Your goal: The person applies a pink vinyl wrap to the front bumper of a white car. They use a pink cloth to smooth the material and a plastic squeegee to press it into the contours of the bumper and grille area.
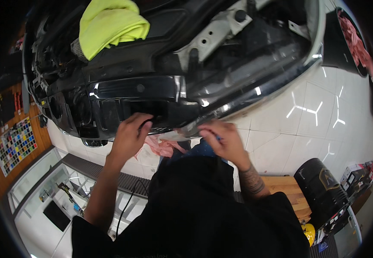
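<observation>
The open front end of a car [137, 88], with glossy black panels, stretches across the upper half of the head view. My left hand [131, 132] is at the dark opening in its front, fingers curled and thumb close to them; whatever lies between them is hidden. To the right, my right hand [226, 141] is bent closed at the car's front edge, fingertips at a wrinkled, see-through film [191, 128]. The film runs along the edge between both hands. Under it, a crumpled pink cloth [160, 146] shows close to my legs.
A folded yellow-green cloth [111, 28] rests on the engine bay. Behind me at right stand a wooden-topped table [287, 193] and a black drum [322, 182]. More pink cloth [353, 38] lies in a dark container at far right. A glass-fronted cabinet [36, 193] is at left.
</observation>
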`<action>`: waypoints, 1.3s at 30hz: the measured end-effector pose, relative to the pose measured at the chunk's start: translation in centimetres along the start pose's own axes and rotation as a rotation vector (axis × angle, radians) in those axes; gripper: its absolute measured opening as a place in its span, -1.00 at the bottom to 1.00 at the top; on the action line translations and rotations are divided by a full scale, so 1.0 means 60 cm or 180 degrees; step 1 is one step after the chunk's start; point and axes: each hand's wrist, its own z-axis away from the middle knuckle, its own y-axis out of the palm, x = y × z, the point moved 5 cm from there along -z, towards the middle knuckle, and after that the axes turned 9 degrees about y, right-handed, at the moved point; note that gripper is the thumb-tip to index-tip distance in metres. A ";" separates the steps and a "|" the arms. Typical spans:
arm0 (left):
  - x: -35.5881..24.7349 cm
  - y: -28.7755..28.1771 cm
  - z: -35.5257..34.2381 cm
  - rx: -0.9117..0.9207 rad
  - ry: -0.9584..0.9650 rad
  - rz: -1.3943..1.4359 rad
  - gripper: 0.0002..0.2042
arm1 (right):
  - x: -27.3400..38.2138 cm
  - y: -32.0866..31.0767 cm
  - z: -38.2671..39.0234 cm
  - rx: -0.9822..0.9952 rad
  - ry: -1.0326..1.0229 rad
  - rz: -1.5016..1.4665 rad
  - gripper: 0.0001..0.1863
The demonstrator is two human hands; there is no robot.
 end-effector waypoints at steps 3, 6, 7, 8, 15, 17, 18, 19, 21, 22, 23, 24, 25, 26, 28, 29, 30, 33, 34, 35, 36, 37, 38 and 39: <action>0.039 -0.088 0.062 -0.1226 -0.0494 -0.0436 -0.82 | 0.048 -0.047 -0.048 -0.0661 -0.0612 0.0681 -0.90; 0.120 -0.126 0.120 -0.2188 -0.0883 0.0083 -0.83 | 0.071 -0.066 -0.093 -0.1425 -0.0684 0.0952 -0.89; 0.143 -0.133 0.130 -0.2200 -0.1101 0.0164 -0.83 | 0.066 -0.064 -0.106 -0.1587 -0.0523 0.1035 -0.90; 0.162 -0.133 0.133 -0.1917 -0.1098 -0.0014 -0.83 | 0.064 -0.059 -0.114 -0.1651 -0.0446 0.1308 -0.91; 0.162 -0.104 0.144 -0.1799 -0.0309 -0.0438 -0.79 | 0.076 -0.025 -0.150 -0.2494 -0.0626 0.1994 -0.87; 0.134 -0.062 0.149 -0.1497 0.0366 0.0675 -0.78 | 0.080 -0.017 -0.169 -0.2524 -0.0513 0.2410 -0.86; 0.123 -0.034 0.145 -0.0844 0.0503 0.1166 -0.85 | 0.080 -0.013 -0.176 -0.2530 -0.0463 0.2610 -0.85; 0.111 -0.003 0.135 -0.0289 0.0099 0.1803 -0.85 | 0.072 -0.012 -0.174 -0.2597 -0.0371 0.2206 -0.85; 0.129 0.098 0.151 0.0525 -0.1065 0.2968 -0.90 | 0.069 -0.012 -0.176 -0.2718 -0.0456 0.2175 -0.86; 0.144 0.162 0.174 0.0795 -0.1871 0.3663 -0.89 | 0.064 -0.013 -0.176 -0.2737 -0.0426 0.2170 -0.86; 0.153 0.194 0.180 0.0484 -0.2456 0.4374 -0.87 | 0.060 -0.014 -0.173 -0.2779 -0.0389 0.2175 -0.86; 0.157 0.222 0.186 0.0128 -0.3048 0.5074 -0.86 | 0.060 -0.016 -0.171 -0.2814 -0.0371 0.2184 -0.86; 0.160 0.248 0.191 -0.0263 -0.3638 0.5761 -0.84 | 0.068 -0.012 -0.176 -0.2742 -0.0405 0.2395 -0.85; 0.164 0.263 0.192 -0.0482 -0.3551 0.6018 -0.82 | 0.065 -0.012 -0.177 -0.2737 -0.0393 0.2391 -0.84; 0.175 0.282 0.194 -0.0929 -0.3395 0.6307 -0.81 | 0.059 -0.012 -0.174 -0.2764 -0.0284 0.2339 -0.84; 0.188 0.294 0.199 -0.1169 -0.3323 0.6424 -0.80 | 0.060 -0.012 -0.173 -0.2778 -0.0303 0.2362 -0.84; 0.210 0.321 0.219 -0.1314 -0.3126 0.6585 -0.76 | 0.061 -0.013 -0.173 -0.2789 -0.0319 0.2383 -0.84; 0.222 0.325 0.219 -0.1970 -0.3329 0.6912 -0.74 | 0.058 -0.017 -0.166 -0.2814 -0.0254 0.2337 -0.85; 0.219 0.323 0.218 -0.2121 -0.3501 0.6923 -0.75 | 0.059 -0.017 -0.165 -0.2844 -0.0216 0.2309 -0.85; 0.214 0.319 0.213 -0.2269 -0.3677 0.6927 -0.75 | 0.058 -0.017 -0.164 -0.2877 -0.0173 0.2284 -0.85; 0.214 0.320 0.211 -0.2414 -0.3855 0.6922 -0.75 | 0.056 -0.017 -0.165 -0.2912 -0.0140 0.2218 -0.84; 0.213 0.323 0.213 -0.2333 -0.3842 0.6963 -0.75 | 0.057 -0.016 -0.166 -0.2879 -0.0182 0.2198 -0.83; 0.212 0.328 0.216 -0.2251 -0.3828 0.7004 -0.74 | 0.053 -0.018 -0.165 -0.2904 -0.0183 0.2184 -0.82; 0.211 0.332 0.220 -0.2168 -0.3812 0.7045 -0.73 | 0.050 -0.020 -0.162 -0.2929 -0.0186 0.2169 -0.81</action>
